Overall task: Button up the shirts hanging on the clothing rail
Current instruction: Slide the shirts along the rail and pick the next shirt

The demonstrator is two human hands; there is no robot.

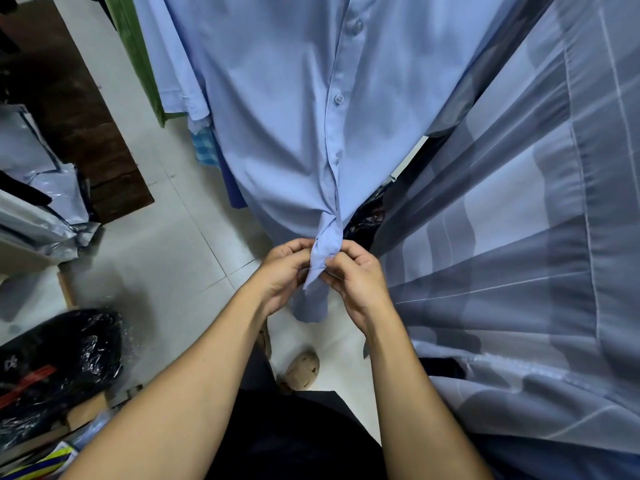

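Pale tiled floor [166,244] underfoot. Dark brown wooden board [69,109] lies along upper left. Grey plastic garment packets [38,199] stacked at left edge, beside board. Black crinkled plastic bag [62,358] at lower left, red strip showing on it. Grey-blue plaid cloth [519,254] fills right side. Tan perforated clog [303,370] on floor, bottom centre. Green cloth [136,53] hangs upper left.

One head-worn wide-angle view looks steeply down, close on a hanging light-blue button shirt [294,133] at twelve o'clock
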